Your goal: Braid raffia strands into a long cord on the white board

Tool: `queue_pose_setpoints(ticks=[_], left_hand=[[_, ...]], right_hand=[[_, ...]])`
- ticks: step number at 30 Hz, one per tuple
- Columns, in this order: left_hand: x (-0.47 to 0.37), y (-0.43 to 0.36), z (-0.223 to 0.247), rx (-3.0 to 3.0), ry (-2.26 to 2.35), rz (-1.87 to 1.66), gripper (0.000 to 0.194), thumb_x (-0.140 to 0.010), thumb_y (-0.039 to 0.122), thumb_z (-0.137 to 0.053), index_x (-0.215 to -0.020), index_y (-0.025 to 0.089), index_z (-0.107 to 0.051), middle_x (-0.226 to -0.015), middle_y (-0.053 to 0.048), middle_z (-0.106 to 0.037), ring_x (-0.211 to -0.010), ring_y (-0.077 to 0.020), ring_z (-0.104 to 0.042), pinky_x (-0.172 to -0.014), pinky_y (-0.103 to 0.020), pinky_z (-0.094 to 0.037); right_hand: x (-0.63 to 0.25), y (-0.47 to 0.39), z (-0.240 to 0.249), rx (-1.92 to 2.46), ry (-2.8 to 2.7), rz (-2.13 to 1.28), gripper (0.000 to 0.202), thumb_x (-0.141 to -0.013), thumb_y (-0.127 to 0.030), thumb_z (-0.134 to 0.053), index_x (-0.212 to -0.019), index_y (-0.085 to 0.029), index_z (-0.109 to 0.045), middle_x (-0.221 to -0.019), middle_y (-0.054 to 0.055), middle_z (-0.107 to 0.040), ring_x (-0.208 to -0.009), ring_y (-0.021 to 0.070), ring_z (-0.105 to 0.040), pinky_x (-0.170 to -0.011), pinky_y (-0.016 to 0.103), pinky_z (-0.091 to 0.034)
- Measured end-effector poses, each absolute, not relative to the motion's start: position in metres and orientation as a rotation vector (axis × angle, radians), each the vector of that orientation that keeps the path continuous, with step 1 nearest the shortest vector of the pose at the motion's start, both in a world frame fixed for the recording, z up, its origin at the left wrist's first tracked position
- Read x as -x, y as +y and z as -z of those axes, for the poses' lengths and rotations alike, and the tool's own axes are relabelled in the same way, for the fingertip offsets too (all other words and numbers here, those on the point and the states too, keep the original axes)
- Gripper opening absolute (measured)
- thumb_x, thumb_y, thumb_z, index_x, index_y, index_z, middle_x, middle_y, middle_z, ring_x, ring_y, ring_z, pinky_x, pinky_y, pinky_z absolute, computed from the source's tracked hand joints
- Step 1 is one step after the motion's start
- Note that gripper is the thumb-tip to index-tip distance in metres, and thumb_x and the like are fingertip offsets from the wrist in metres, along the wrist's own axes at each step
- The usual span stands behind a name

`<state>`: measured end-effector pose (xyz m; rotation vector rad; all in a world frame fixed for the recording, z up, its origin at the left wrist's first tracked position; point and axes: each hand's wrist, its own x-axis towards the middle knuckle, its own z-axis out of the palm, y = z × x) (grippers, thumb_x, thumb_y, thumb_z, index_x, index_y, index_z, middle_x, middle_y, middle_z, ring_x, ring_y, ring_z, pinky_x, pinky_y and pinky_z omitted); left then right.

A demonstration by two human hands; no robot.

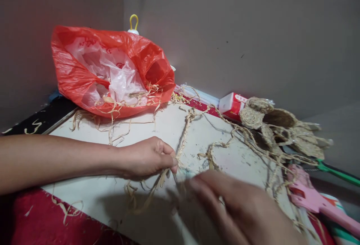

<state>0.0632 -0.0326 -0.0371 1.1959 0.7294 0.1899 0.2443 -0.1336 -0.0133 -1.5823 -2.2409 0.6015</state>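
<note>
My left hand [152,157] is pinched on the lower end of a braided straw cord [184,134], which runs up the white board [225,155] away from me. Loose straw strands [161,183] hang below its fingertips. To the right and nearer to me is my right hand [239,203], smeared by motion with its fingers bent. Whether it grips anything is unclear. Just below the left fingertips a thin blurred strand or tool shows, too smeared to name. Another twisted straw cord [210,155] lies above my right hand.
A red plastic bag [73,84] with white plastic and straw scraps stands at the back left. At the right lie woven straw pieces [254,114], a red-and-white box [232,106] and a pink glue gun [312,198]. Red cloth [56,222] shows at the front left.
</note>
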Motion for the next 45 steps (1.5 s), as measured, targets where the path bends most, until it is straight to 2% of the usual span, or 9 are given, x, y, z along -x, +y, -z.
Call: queue_pose_setpoints(ticks=[2, 5, 8, 11, 16, 22, 29, 37, 45], left_hand=[[-0.062, -0.033, 0.035, -1.161, 0.708, -0.183, 0.015, -0.081, 0.028, -0.053, -0.073, 0.017, -0.057, -0.035, 0.011, -0.025, -0.033, -0.0062, -0.016, -0.037, -0.022, -0.007], [-0.063, -0.033, 0.035, -1.162, 0.662, -0.234, 0.014, -0.081, 0.026, -0.054, -0.072, 0.016, -0.058, -0.038, 0.011, -0.028, -0.036, -0.0055, -0.018, -0.038, -0.02, -0.012], [-0.066, -0.033, 0.04, -1.179, 0.55, -0.333, 0.021, -0.083, 0.025, -0.053, -0.066, 0.013, -0.057, -0.053, 0.005, -0.048, -0.049, -0.0055, -0.038, -0.05, -0.018, -0.031], [-0.066, -0.033, 0.045, -1.212, 0.507, -0.317, 0.025, -0.085, 0.028, -0.051, -0.067, 0.012, -0.058, -0.063, 0.001, -0.055, -0.059, -0.0081, -0.046, -0.061, -0.02, -0.038], [-0.066, -0.034, 0.045, -1.356, 0.634, -0.281, 0.024, -0.086, 0.032, -0.05, -0.073, 0.015, -0.059, -0.058, 0.005, -0.046, -0.051, -0.007, -0.033, -0.052, -0.02, -0.03], [-0.068, -0.032, 0.042, -1.3, 0.503, -0.29, 0.025, -0.085, 0.025, -0.047, -0.074, 0.013, -0.065, -0.074, -0.003, -0.065, -0.073, -0.011, -0.057, -0.079, -0.024, -0.043], [-0.064, -0.031, 0.039, -1.456, 0.633, -0.272, 0.02, -0.083, 0.024, -0.048, -0.065, 0.015, -0.05, -0.055, 0.007, -0.037, -0.051, -0.0067, -0.029, -0.047, -0.019, -0.025], [-0.065, -0.03, 0.032, -1.6, 0.645, -0.234, 0.022, -0.083, 0.024, -0.046, -0.063, 0.016, -0.046, -0.056, 0.006, -0.033, -0.053, -0.0073, -0.03, -0.049, -0.02, -0.024], [-0.064, -0.034, 0.018, -1.764, 0.742, -0.125, 0.023, -0.086, 0.021, -0.038, -0.072, 0.016, -0.056, -0.061, 0.003, -0.049, -0.057, -0.0104, -0.043, -0.055, -0.021, -0.035]], right_hand=[[-0.252, -0.117, 0.005, 1.834, -2.038, -0.468, 0.03, -0.091, -0.043, -0.048, -0.074, -0.022, -0.061, -0.061, 0.005, -0.061, -0.049, 0.0168, -0.05, -0.048, 0.029, -0.032], [-0.244, -0.101, 0.01, 1.742, -1.868, -0.925, 0.037, -0.093, -0.048, -0.043, -0.076, -0.02, -0.06, -0.066, 0.004, -0.06, -0.059, 0.0174, -0.052, -0.055, 0.028, -0.038], [-0.229, -0.1, 0.023, 1.591, -1.601, -1.264, 0.038, -0.094, -0.05, -0.043, -0.076, -0.019, -0.056, -0.068, 0.002, -0.056, -0.063, 0.0152, -0.05, -0.058, 0.025, -0.039], [-0.223, -0.104, 0.03, 1.531, -1.388, -1.527, 0.04, -0.093, -0.053, -0.044, -0.073, -0.018, -0.052, -0.058, -0.003, -0.044, -0.052, 0.0106, -0.039, -0.049, 0.022, -0.03], [-0.23, -0.101, 0.033, 1.537, -1.239, -1.599, 0.041, -0.089, -0.056, -0.049, -0.072, -0.018, -0.051, -0.056, -0.007, -0.029, -0.047, 0.0085, -0.021, -0.042, 0.021, -0.017], [-0.238, -0.095, 0.035, 1.504, -1.317, -1.718, 0.047, -0.09, -0.057, -0.046, -0.062, -0.019, -0.044, -0.053, -0.007, -0.028, -0.048, 0.0093, -0.02, -0.044, 0.023, -0.016], [-0.238, -0.096, 0.037, 1.316, -1.108, -1.877, 0.046, -0.089, -0.052, -0.052, -0.059, -0.02, -0.038, -0.051, -0.008, -0.028, -0.046, 0.0085, -0.018, -0.044, 0.024, -0.016], [-0.228, -0.096, 0.035, 1.282, -0.899, -1.835, 0.046, -0.081, -0.047, -0.061, -0.051, -0.02, -0.038, -0.044, -0.009, -0.029, -0.04, 0.0066, -0.018, -0.04, 0.023, -0.014], [-0.225, -0.101, 0.047, 1.464, -0.841, -1.651, 0.039, -0.078, -0.048, -0.066, -0.06, -0.017, -0.053, -0.042, -0.011, -0.025, -0.04, 0.0062, -0.015, -0.04, 0.022, -0.01]])
